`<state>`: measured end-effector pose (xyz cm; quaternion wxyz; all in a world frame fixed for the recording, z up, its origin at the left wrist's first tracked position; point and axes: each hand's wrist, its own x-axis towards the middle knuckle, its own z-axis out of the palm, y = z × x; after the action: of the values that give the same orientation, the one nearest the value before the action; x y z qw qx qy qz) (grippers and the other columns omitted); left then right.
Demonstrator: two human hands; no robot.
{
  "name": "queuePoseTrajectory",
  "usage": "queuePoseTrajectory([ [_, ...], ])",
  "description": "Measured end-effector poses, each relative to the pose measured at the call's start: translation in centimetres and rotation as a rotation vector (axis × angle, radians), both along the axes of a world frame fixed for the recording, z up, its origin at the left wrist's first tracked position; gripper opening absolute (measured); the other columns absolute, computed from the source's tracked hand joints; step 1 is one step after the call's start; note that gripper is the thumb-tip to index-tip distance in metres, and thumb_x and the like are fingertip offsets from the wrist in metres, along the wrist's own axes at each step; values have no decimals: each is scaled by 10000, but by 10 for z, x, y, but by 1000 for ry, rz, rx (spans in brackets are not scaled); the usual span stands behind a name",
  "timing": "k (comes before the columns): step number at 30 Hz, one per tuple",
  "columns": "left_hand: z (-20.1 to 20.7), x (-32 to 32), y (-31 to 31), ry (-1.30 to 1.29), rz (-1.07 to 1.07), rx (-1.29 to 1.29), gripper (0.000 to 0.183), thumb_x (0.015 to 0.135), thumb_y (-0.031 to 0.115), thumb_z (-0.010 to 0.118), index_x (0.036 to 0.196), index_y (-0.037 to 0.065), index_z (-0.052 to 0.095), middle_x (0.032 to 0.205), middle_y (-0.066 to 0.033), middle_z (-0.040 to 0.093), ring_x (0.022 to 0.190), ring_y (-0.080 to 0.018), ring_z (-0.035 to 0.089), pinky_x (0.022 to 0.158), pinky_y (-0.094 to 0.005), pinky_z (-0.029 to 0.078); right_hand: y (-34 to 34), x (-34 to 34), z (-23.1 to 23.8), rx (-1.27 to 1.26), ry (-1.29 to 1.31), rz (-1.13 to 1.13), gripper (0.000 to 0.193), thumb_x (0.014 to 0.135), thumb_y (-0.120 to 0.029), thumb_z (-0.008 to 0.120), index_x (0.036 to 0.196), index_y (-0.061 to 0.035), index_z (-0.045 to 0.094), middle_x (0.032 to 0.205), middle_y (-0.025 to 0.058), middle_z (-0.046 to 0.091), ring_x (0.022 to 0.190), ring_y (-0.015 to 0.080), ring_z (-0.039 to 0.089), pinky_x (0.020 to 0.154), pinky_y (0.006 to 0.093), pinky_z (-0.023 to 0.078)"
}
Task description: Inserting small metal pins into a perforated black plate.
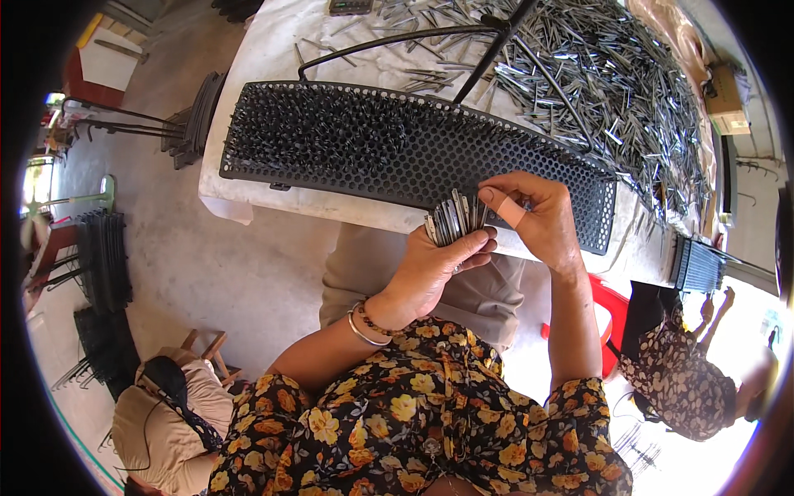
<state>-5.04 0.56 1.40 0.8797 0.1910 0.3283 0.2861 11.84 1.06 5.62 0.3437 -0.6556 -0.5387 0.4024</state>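
Note:
My left hand [426,273] is closed round a fanned bundle of slim metal pieces [453,218], their ends pointing up and away from me. At the right edge of that bundle, my right hand [542,219] pinches with thumb and forefinger on what looks like one thin metal piece; a tan bandage wraps one finger. Just beyond both hands lies a long black perforated rack [529,169] with a black rod handle [405,37]. Many dark slender pieces [314,132] stand upright in the holes of its left part and along its far edge. Most holes at the right show bare.
A big heap of loose metal pieces [620,99] covers the white-covered table [273,41] at the far right. Stacked black racks [103,256] stand to the left. One person [169,413] is at the lower left, another [686,380] at the right, near a red chair [608,310].

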Motion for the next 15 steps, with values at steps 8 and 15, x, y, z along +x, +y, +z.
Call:
queuePoseTrajectory([
  [8,9,-34,13,74,25,-23,194,896,107,586,1074,30,585,966,-51,639,862,-157,640,743,-285,548,45,-24,-9,446,150,-347,146,844,-71,646,962,7,679,816,46,672,655,69,560,609,207,462],
  [15,-8,-59,19,144,73,-8,130,890,105,596,994,28,582,894,-55,630,835,-168,650,710,-287,545,75,-35,-39,635,-272,-244,133,798,-79,685,919,-24,681,791,108,661,659,233,623,616,297,489],
])
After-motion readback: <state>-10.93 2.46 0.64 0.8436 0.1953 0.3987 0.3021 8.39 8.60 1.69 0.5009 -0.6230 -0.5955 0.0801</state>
